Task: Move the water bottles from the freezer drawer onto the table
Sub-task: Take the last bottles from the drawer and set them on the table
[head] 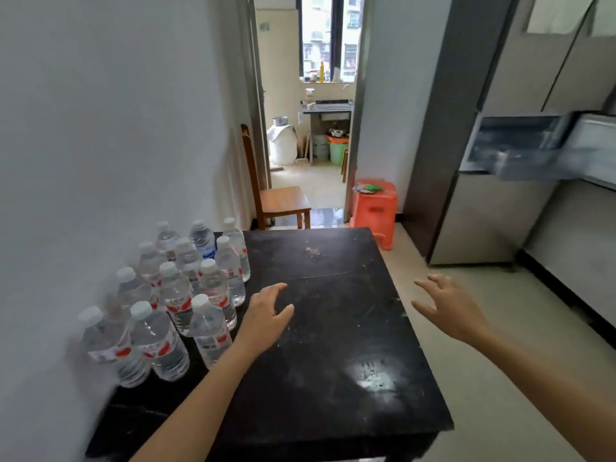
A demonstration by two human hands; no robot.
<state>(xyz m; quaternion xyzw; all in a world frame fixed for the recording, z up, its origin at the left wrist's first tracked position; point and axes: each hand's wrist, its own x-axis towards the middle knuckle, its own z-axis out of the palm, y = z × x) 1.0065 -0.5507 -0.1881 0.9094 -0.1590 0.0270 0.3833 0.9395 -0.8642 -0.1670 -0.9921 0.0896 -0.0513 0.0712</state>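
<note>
Head view: about 12 water bottles point(186, 291) stand clustered on the table's point(333, 328) left side by the wall. Left hand point(266, 315) hovers just beside them, fingers spread, holding nothing; right hand point(450, 308) likewise empty, off the table edge. Freezer drawer point(520, 145) hangs open at right, contents blurred. Probably between trips; next move: turn right, reach into drawer.

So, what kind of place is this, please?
Probably a home dining area beside a kitchen: a fridge with an open freezer drawer, a black table holding water bottles, a wooden chair.
</note>
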